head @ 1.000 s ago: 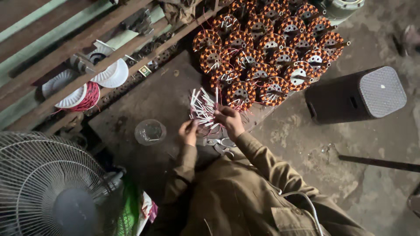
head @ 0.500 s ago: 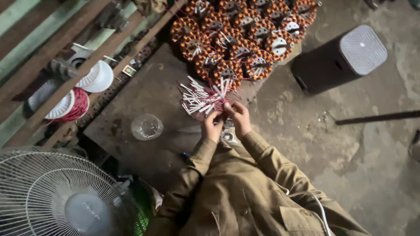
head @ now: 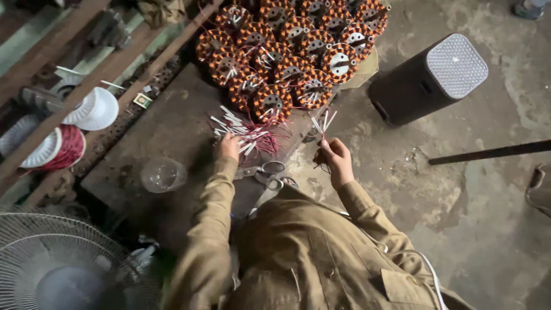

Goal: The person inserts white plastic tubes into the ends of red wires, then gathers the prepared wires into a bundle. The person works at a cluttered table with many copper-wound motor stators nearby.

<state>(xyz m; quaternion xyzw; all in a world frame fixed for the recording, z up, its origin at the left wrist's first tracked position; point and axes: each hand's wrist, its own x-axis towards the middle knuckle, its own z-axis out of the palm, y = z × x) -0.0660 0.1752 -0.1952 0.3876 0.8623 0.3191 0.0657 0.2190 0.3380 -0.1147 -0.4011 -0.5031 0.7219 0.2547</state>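
Note:
My left hand (head: pixel 228 147) rests on a fanned bundle of red wires with white sleeve ends (head: pixel 244 132) lying on the dark work board (head: pixel 172 123). My right hand (head: pixel 334 159) is off to the right over the floor, pinching a few white-sleeved wire ends (head: pixel 321 121) that stick up from its fingers. Scissors (head: pixel 270 172) lie on the board's near edge between my hands. Several copper-wound motor stators (head: pixel 287 51) are piled just beyond the wires.
A clear plastic cup (head: pixel 163 174) stands on the board at left. Spools with red wire (head: pixel 57 146) sit by wooden rails at far left. A fan cage (head: pixel 51 264) is at bottom left. A dark box with a white mesh face (head: pixel 427 80) and a rod (head: pixel 488 152) lie on the concrete floor.
My hands held the wire bundle together before. Now they have parted: the left stays on the bundle, the right has pulled away to the right with a few sleeved ends.

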